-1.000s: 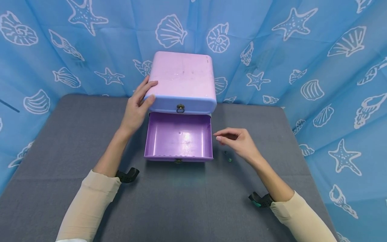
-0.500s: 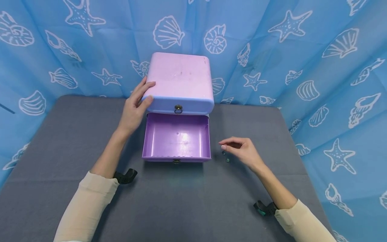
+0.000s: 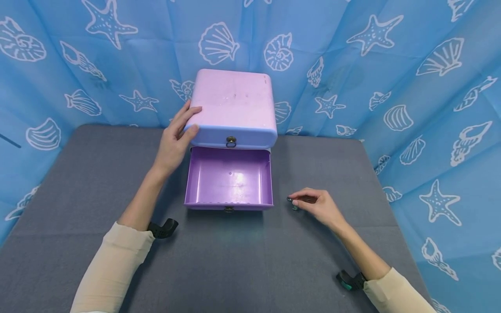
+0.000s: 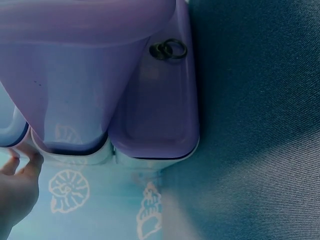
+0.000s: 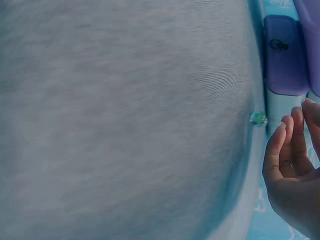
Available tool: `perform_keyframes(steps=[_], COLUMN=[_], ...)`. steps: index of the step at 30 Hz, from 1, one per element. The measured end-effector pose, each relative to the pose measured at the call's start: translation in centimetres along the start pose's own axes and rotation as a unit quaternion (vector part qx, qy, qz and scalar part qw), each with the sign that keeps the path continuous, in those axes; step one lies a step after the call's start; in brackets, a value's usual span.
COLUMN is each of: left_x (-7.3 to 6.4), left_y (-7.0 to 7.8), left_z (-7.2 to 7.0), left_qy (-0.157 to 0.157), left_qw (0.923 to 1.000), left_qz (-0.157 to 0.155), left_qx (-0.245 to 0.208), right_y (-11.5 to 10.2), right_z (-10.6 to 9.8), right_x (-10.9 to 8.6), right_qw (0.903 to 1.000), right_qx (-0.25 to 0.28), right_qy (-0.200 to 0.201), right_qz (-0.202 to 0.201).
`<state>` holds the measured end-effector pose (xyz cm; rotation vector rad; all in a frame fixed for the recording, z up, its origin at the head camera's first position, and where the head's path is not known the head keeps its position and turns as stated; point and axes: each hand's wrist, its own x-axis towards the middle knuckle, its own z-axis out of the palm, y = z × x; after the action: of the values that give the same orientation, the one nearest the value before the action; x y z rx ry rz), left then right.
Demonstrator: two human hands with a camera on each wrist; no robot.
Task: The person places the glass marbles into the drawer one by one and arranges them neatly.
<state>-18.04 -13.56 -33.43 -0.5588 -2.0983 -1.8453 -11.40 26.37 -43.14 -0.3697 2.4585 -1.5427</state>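
A small chest of drawers [image 3: 235, 98] with a pink top stands at the table's back. Its blue top drawer [image 3: 252, 136] is closed; the purple middle drawer [image 3: 211, 180] is pulled far out, with nothing inside it. My left hand [image 3: 174, 139] rests on the chest's left front corner, one finger on the top, thumb at the front edge. To the drawer's right, my right hand [image 3: 316, 206] is low over the table, fingertips right at a small dark marble [image 3: 288, 198]. A green marble [image 3: 295, 208] lies just below its thumb and appears greenish [image 5: 258, 118] in the right wrist view.
Below the pulled-out drawer, a closed purple bottom drawer [image 4: 160, 100] with a ring pull shows in the left wrist view. Grey cloth covers the table [image 3: 235, 261]. A blue shell-print curtain [image 3: 148, 52] hangs close behind the chest and along the right side.
My right hand has moved from beside the drawer's right wall down and to the right, its fingertips now at the marbles. My left hand and the chest stay in place.
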Motion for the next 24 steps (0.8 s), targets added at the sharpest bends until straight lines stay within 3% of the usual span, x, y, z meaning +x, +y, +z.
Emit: perform_keyframes(steps=[16, 24], left_x=[-0.1, 0.0], left_y=[-0.1, -0.1], left_z=[0.0, 0.0], left_qy=[0.0, 0.0], left_qw=[1.0, 1.0], left_qz=[0.001, 0.005], left_qx=[-0.005, -0.001], right_y=[2.3, 2.7], right_z=[0.0, 0.3], right_x=[-0.9, -0.7], right_qw=[0.9987, 0.9959], right_qx=[-0.042, -0.091], right_qy=[-0.006, 0.008], right_qz=[0.028, 0.002])
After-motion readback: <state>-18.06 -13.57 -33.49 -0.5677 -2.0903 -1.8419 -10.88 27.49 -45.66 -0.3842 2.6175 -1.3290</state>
